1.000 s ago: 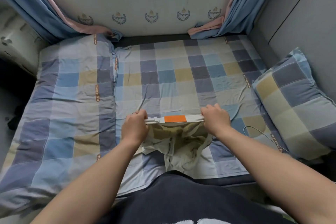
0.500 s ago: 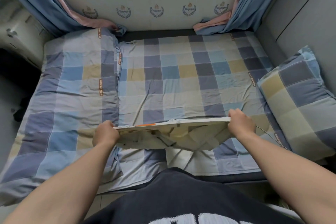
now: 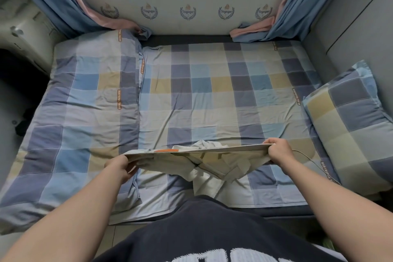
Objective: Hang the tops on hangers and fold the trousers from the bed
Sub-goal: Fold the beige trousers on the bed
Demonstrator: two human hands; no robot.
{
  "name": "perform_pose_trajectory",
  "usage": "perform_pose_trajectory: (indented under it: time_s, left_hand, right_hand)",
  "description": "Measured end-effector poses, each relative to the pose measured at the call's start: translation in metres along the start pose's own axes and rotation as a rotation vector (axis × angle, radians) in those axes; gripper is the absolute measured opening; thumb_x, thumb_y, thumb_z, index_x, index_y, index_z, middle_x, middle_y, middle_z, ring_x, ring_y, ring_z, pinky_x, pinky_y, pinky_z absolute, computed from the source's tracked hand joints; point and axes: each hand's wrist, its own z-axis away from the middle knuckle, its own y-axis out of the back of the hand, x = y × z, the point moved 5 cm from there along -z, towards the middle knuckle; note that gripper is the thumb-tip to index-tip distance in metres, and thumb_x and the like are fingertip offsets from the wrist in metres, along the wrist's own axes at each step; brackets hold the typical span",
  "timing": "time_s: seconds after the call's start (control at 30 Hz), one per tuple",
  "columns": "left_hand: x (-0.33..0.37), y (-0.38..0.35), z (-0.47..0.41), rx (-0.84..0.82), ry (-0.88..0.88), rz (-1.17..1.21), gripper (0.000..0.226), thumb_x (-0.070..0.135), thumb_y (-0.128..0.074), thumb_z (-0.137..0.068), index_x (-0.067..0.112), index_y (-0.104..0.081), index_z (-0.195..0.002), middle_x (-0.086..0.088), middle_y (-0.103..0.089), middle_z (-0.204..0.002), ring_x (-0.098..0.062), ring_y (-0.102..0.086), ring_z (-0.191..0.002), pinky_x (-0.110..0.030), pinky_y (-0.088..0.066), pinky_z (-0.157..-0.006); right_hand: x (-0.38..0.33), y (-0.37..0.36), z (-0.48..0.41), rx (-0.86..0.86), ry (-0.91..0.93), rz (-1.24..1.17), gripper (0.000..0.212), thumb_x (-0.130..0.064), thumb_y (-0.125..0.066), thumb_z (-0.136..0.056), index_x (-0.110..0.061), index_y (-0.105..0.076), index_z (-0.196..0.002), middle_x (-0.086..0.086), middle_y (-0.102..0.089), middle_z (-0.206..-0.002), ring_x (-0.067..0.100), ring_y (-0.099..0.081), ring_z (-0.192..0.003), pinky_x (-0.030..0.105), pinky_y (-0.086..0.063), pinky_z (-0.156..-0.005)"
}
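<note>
A pair of pale beige trousers (image 3: 214, 160) with an orange patch at the waistband hangs stretched wide above the near edge of the bed (image 3: 212, 95). My left hand (image 3: 120, 166) grips the left end of the waistband. My right hand (image 3: 278, 152) grips the right end. The legs droop in folds between my arms, down toward my dark shirt. No hanger or top is in view.
A checked duvet (image 3: 80, 112) lies folded on the left half of the bed. A checked pillow (image 3: 350, 121) leans at the right by the grey wall. A thin cable (image 3: 310, 160) runs past my right wrist. Blue-and-pink curtains (image 3: 63, 6) hang in both far corners.
My hands have pulled apart, stretching the waistband from narrow to wide. The trousers have risen slightly and fabric now bunches above the waistband's middle.
</note>
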Motion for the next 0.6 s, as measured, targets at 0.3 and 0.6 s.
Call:
perform_pose_trajectory:
  time_s: [0.3,0.6]
  left_hand:
    - [0.042,-0.002,0.008,0.148,-0.644,-1.013,0.020,-0.001,-0.057,-0.080,0.018,-0.062,-0.076,-0.008,-0.064,-0.078,-0.030,-0.058,-0.076,-0.034,-0.046,-0.068]
    - [0.032,0.015,0.002,0.286,-0.564,-1.053,0.016,0.002,-0.057,-0.084,0.012,-0.060,-0.096,-0.021,-0.060,-0.108,-0.040,-0.060,-0.095,-0.039,-0.051,-0.081]
  right_hand:
    - [-0.006,0.007,0.002,-0.041,0.222,0.641,0.028,-0.020,-0.064,-0.090,-0.018,-0.042,-0.073,0.009,-0.058,-0.080,0.034,-0.057,-0.080,0.038,-0.042,-0.065]
    - [0.002,0.027,0.007,0.181,0.051,0.405,0.014,0.001,-0.045,-0.076,-0.010,-0.044,-0.067,0.017,-0.057,-0.073,0.037,-0.061,-0.061,0.047,-0.058,-0.053]
